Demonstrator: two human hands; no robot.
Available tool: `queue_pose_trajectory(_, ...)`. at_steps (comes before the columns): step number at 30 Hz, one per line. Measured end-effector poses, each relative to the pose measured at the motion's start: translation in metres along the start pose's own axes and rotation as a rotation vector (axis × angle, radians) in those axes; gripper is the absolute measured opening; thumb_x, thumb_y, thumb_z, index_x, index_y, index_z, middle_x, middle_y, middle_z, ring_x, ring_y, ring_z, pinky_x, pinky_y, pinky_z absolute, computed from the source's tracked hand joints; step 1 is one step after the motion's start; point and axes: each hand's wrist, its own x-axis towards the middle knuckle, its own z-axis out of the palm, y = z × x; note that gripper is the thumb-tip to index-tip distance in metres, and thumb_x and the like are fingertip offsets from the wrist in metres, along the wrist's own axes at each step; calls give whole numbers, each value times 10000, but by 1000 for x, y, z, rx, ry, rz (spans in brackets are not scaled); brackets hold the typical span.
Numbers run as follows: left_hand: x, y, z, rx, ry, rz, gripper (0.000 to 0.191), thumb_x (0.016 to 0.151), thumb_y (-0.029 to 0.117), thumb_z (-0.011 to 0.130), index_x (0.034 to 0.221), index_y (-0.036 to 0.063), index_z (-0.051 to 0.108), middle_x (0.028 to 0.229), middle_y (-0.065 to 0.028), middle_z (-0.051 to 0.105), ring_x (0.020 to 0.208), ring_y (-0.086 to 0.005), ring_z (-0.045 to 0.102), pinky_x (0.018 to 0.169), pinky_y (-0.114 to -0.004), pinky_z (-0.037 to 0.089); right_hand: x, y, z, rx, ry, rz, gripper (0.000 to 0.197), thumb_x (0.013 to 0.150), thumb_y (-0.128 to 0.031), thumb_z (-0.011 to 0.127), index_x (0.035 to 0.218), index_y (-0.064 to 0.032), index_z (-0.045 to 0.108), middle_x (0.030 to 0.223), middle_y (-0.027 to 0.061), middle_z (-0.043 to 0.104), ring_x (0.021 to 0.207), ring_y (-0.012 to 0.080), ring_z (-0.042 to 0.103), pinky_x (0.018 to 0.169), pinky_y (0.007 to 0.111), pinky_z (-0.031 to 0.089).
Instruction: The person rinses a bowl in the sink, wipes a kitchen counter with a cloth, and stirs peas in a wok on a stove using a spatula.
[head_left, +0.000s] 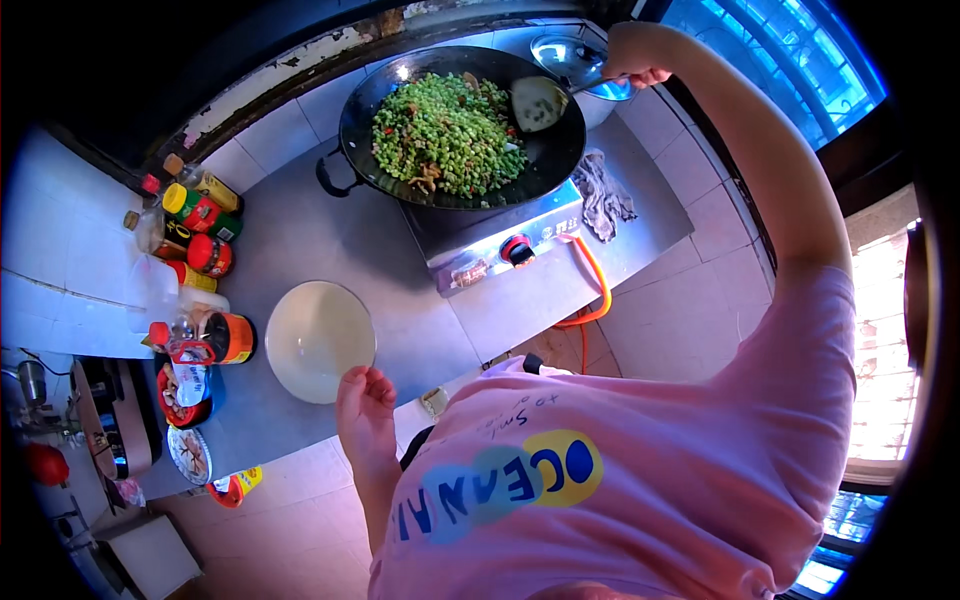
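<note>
A black wok sits on a gas stove. Chopped green vegetables mixed with small red and brown pieces fill much of it. At the upper right, my right hand is closed around the handle of a metal wok spatula, whose blade rests inside the wok at the right of the food. My left hand is raised in front of my body with its fingers curled, near the rim of a pale round bowl on the counter; nothing shows in it. The bowl holds no visible food.
Seasoning bottles and jars line the counter's left side. A glass lid leans behind the wok. A crumpled cloth lies right of the stove, and an orange gas hose curves below. A patterned plate stands near the counter's lower left edge.
</note>
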Motion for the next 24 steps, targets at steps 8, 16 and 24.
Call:
queue_pose_trajectory(8,-2,-4,-1,-29,77,7,97,884,117,503,945,54,546,819,-66,572,717,-150,527,638,-253,424,66,0,81,389,-94,-439,311,874,-399,562,881,-112,683,626,15,576,473,103,490,416,239,408)
queue_pose_trajectory(16,5,-6,13,-9,85,18,83,882,101,501,929,57,554,823,-61,572,717,-147,522,642,-255,419,34,27,42,-169,629,-638,240,863,-314,597,900,-109,715,756,76,667,660,189,626,600,314,510)
queue_pose_trajectory(24,-1,-25,14,0,131,-8,105,888,149,513,937,64,548,851,-61,546,771,-163,506,671,-260,420,140,-9,27,218,-181,-470,270,869,-370,583,952,-134,685,504,-5,481,364,83,357,332,244,287)
